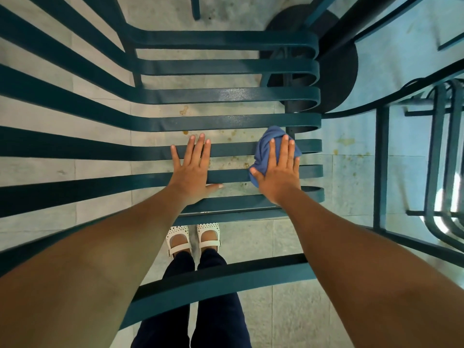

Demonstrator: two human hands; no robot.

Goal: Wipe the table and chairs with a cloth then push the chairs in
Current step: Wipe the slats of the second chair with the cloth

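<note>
nearest the camera, two white shoes (pixel 193 237) stand on the floor behind a curved teal back rail (pixel 213 280). beyond it the left hand (pixel 192 169) lies flat on the chair (pixel 226 121) seat, fingers straight and spread, holding nothing. the right hand (pixel 278 172) presses one blue cloth (pixel 272 136) onto the slats near the seat's front edge, fingers straight on top of it. the step in hand looks like wiping the chair seat; next the cloth likely needs to travel along each remaining slat, about seven of them visible. farther off, the dark round base (pixel 344 79) under the glass desk (pixel 414 46) shows, and a second chair (pixel 442 159) sits at right.
</note>
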